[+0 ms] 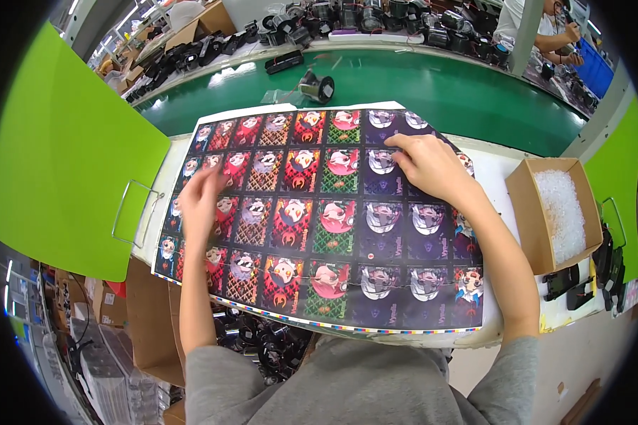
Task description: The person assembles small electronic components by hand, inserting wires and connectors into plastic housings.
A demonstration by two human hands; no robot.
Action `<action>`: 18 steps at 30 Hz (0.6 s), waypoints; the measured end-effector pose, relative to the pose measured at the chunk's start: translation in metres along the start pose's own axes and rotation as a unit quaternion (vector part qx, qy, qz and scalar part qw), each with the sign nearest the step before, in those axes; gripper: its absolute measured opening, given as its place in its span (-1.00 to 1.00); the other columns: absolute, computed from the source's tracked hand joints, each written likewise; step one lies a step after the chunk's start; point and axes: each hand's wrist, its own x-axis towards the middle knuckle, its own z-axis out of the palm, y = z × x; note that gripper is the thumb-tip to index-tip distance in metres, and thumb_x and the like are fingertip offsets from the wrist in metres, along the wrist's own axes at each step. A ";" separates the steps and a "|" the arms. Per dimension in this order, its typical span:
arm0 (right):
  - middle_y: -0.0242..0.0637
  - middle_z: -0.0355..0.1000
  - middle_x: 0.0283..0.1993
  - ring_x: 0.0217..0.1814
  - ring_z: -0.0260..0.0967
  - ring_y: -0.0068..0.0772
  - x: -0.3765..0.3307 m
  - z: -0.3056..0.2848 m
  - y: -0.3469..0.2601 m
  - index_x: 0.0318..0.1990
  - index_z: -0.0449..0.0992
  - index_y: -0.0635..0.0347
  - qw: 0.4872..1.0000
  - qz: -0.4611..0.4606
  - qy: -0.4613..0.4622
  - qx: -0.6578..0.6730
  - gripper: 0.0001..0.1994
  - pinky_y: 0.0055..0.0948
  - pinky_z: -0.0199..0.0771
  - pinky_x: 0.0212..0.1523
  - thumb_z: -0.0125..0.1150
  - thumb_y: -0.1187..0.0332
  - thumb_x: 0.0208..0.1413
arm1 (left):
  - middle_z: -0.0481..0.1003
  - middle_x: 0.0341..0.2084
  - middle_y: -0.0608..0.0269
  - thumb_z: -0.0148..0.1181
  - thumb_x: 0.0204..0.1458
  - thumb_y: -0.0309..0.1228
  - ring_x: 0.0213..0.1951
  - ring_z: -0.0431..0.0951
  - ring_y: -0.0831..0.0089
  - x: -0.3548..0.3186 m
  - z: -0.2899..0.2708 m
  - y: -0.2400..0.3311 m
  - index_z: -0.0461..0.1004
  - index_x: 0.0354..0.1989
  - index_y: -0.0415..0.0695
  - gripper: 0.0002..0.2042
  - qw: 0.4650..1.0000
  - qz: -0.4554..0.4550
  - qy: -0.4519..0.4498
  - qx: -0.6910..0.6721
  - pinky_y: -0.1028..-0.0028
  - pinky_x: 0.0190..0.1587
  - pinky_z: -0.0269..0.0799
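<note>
A large printed sheet (319,234) of several cartoon sticker panels in red, green, purple and dark colours lies flat on the white bench. My right hand (429,164) rests palm down on its upper right part, fingers spread toward the purple panels. Over the sheet's left side sits my left hand (200,198), blurred, fingers apart, touching or just above the paper. Neither hand holds anything.
An open cardboard box (528,212) of clear plastic bits stands at the right. Beyond the sheet runs a green conveyor (432,92) with a small dark motor part (317,86). Green partition panels (71,156) flank both sides. Another person (556,32) works at the far right.
</note>
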 end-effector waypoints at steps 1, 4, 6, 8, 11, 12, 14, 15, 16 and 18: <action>-0.03 0.47 -0.31 -0.27 0.42 -0.04 -0.003 0.004 0.011 -0.19 0.47 0.27 1.000 0.013 -0.006 -0.005 -0.77 -0.21 0.40 -0.21 0.07 0.41 -0.01 | 0.51 -0.40 0.24 0.00 0.08 -0.46 -0.43 0.46 0.58 -0.020 -0.017 0.000 0.46 -0.18 -0.28 -0.80 0.992 -0.015 0.050 0.111 0.58 -0.28 0.35; -0.03 0.47 -0.38 -0.28 0.43 -0.02 -0.002 0.014 0.023 -0.22 0.49 0.25 0.999 -0.009 0.020 0.024 -0.77 -0.18 0.41 -0.20 0.12 0.37 -0.05 | 0.43 -0.46 0.22 -0.06 0.07 -0.53 -0.39 0.38 0.49 -0.093 -0.080 -0.049 0.40 -0.31 -0.33 -0.86 0.911 0.037 0.336 0.238 0.48 -0.25 0.33; -0.01 0.47 -0.40 -0.33 0.45 -0.06 0.006 -0.005 0.012 -0.25 0.50 0.31 0.996 0.055 -0.020 0.072 -0.75 -0.26 0.41 -0.26 0.19 0.38 -0.11 | 0.41 -0.39 0.12 -0.09 0.09 -0.52 -0.32 0.36 0.40 -0.163 -0.122 -0.107 0.37 -0.32 -0.34 -0.87 0.880 -0.004 0.407 0.245 0.44 -0.15 0.29; -0.03 0.44 -0.50 -0.47 0.41 -0.20 0.011 -0.018 0.008 -0.33 0.52 0.31 0.993 0.074 0.000 0.088 -0.80 -0.33 0.37 -0.40 0.20 0.38 -0.11 | 0.37 -0.41 0.05 -0.09 0.09 -0.52 -0.33 0.36 0.27 -0.236 -0.117 -0.155 0.34 -0.30 -0.34 -0.87 0.859 -0.078 0.391 0.321 0.36 -0.16 0.29; -0.19 0.31 -0.67 -0.65 0.13 -0.46 0.010 -0.034 0.023 -0.48 0.49 0.36 0.990 0.113 -0.019 0.081 -0.81 -0.42 0.19 -0.55 0.20 0.37 -0.10 | 0.31 -0.24 -0.22 0.12 -0.07 -0.21 -0.18 0.32 -0.14 -0.325 -0.072 -0.214 0.21 -0.04 -0.26 -0.51 0.839 -0.265 0.148 0.452 0.07 -0.13 0.21; -0.21 0.28 -0.69 -0.65 0.09 -0.49 0.008 -0.037 0.025 -0.50 0.48 0.37 0.986 0.135 -0.032 0.090 -0.81 -0.43 0.17 -0.56 0.21 0.36 -0.10 | 0.29 -0.14 -0.23 0.14 -0.10 -0.11 -0.09 0.28 -0.15 -0.338 -0.053 -0.217 0.17 0.06 -0.21 -0.41 0.860 -0.324 0.083 0.385 0.04 -0.09 0.21; -0.26 0.34 -0.68 -0.62 0.20 -0.55 0.001 -0.037 0.037 -0.52 0.51 0.35 0.984 0.120 -0.080 0.100 -0.84 -0.46 0.22 -0.54 0.25 0.39 -0.14 | 0.09 0.12 -0.18 0.16 -0.24 0.16 0.13 0.11 -0.09 -0.335 -0.024 -0.206 0.05 0.23 0.02 -0.16 0.730 -0.415 -0.206 0.502 -0.26 0.05 -0.03; -0.28 0.36 -0.67 -0.60 0.23 -0.56 -0.001 -0.038 0.039 -0.53 0.52 0.34 0.981 0.115 -0.113 0.109 -0.86 -0.47 0.24 -0.53 0.26 0.41 -0.16 | 0.02 0.17 -0.18 0.16 -0.26 0.19 0.17 0.05 -0.09 -0.327 -0.016 -0.209 0.03 0.24 0.03 -0.12 0.709 -0.423 -0.242 0.510 -0.28 0.06 -0.07; -0.28 0.41 -0.63 -0.57 0.30 -0.54 -0.002 -0.037 0.036 -0.51 0.53 0.32 0.977 0.121 -0.139 0.103 -0.88 -0.48 0.27 -0.51 0.28 0.44 -0.20 | -0.05 0.21 -0.18 0.17 -0.29 0.22 0.20 -0.02 -0.10 -0.324 -0.010 -0.216 0.01 0.26 0.04 -0.08 0.687 -0.430 -0.276 0.516 -0.30 0.07 -0.10; -0.25 0.43 -0.59 -0.55 0.33 -0.52 -0.004 -0.036 0.029 -0.50 0.52 0.33 0.975 0.107 -0.162 0.106 -0.88 -0.47 0.28 -0.50 0.29 0.46 -0.22 | -0.12 0.26 -0.09 0.10 -0.26 0.24 0.24 -0.13 -0.12 -0.322 -0.011 -0.247 0.00 0.26 0.06 -0.10 0.680 -0.414 -0.323 0.512 -0.26 0.09 -0.10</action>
